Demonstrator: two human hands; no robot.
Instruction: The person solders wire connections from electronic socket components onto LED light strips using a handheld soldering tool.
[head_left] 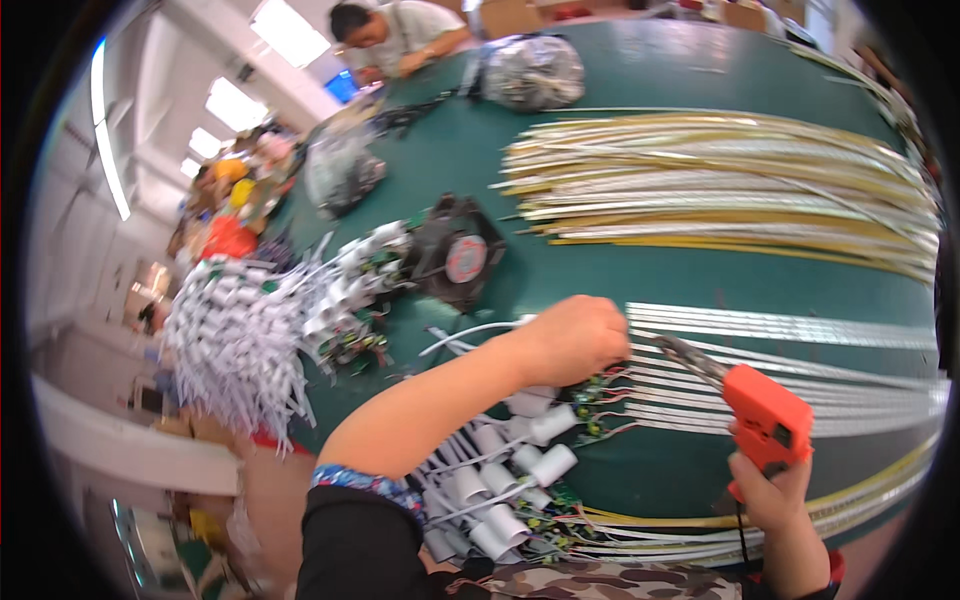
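My left hand (575, 338) is closed in a pinch at the left ends of the white LED strips (700, 405). Its fingertips face away, so whatever they hold is hidden. In my right hand (775, 490) is an orange soldering gun (768, 415), with a black cord hanging below it. The gun's metal nose (690, 360) points up and left over the strips, apart from my left hand. Small green circuit boards (592, 420) with thin red and white wires lie at the strip ends. White cylindrical housings (550, 465) with white cables sit under and beside my left forearm.
A dark square fan (460, 255) stands beyond my left arm. Left of it is a heap of white-cabled housings (235, 335). A thick bundle of yellow and white strips (710, 185) covers the far right of the green table (640, 75). Plastic bags (530, 72) and another person (405, 35) are beyond.
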